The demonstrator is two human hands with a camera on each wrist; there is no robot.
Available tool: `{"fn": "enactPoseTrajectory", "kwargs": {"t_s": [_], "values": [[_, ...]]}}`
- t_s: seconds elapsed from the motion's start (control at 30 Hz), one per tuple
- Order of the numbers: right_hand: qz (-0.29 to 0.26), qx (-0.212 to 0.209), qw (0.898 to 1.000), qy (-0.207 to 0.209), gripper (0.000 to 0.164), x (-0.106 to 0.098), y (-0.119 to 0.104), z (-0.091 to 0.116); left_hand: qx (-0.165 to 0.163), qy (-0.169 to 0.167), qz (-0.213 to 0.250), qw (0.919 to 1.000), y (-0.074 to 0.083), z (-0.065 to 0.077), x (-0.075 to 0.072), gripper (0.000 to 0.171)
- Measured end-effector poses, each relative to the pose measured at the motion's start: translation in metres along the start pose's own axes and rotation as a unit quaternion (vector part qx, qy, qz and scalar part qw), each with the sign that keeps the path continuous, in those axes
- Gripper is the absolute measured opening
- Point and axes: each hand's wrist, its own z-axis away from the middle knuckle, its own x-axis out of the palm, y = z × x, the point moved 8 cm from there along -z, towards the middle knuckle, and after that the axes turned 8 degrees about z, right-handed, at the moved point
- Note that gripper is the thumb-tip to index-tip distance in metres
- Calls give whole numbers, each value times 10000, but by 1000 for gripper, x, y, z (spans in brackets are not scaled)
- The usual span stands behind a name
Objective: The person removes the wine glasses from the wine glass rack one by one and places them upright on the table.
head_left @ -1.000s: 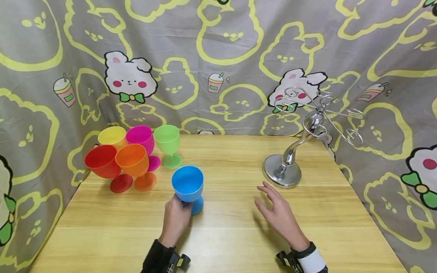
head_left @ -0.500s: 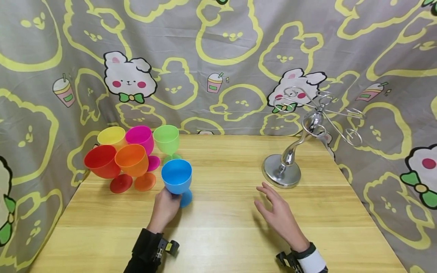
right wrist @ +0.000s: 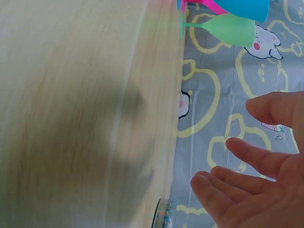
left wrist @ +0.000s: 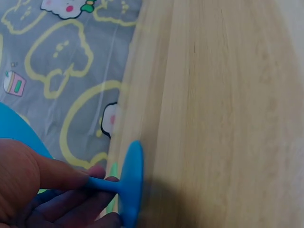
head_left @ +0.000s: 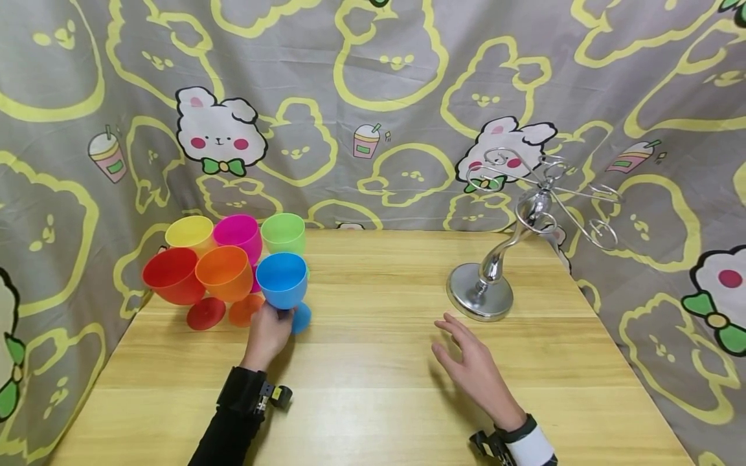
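Observation:
A blue goblet (head_left: 282,281) is upright in my left hand (head_left: 268,333), whose fingers and thumb grip its stem; the left wrist view shows the thumb pressed along the stem (left wrist: 102,185) near the round foot (left wrist: 131,183). Directly behind the blue goblet stands a green goblet (head_left: 283,233), partly hidden by it. To the left are an orange goblet (head_left: 225,275), a red goblet (head_left: 173,277), a magenta goblet (head_left: 239,236) and a yellow goblet (head_left: 190,233). My right hand (head_left: 469,362) hovers with fingers extended and holds nothing, nearest to the metal stand's base.
A chrome stand (head_left: 494,262) with looped wire arms rises from a round base at the right of the wooden table (head_left: 379,388). A patterned grey curtain (head_left: 326,71) encloses the table at the back and both sides.
My left hand has carried the blue goblet leftward and back, close to the orange and green goblets, so that it covers part of the green one. My right hand has stayed almost still.

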Motion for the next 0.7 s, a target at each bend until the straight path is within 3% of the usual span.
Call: {"fn": "enactPoseTrajectory", "kwargs": {"t_s": [0.33,0.7], "values": [[1,25,10000,-49,45,2,-1,-1,-163,-2,-48,9999,-6,-11,-5,29],[28,58,10000,-44,44,3,1,-1,-105,-53,-26,9999,-13,-16,-8,31]]}}
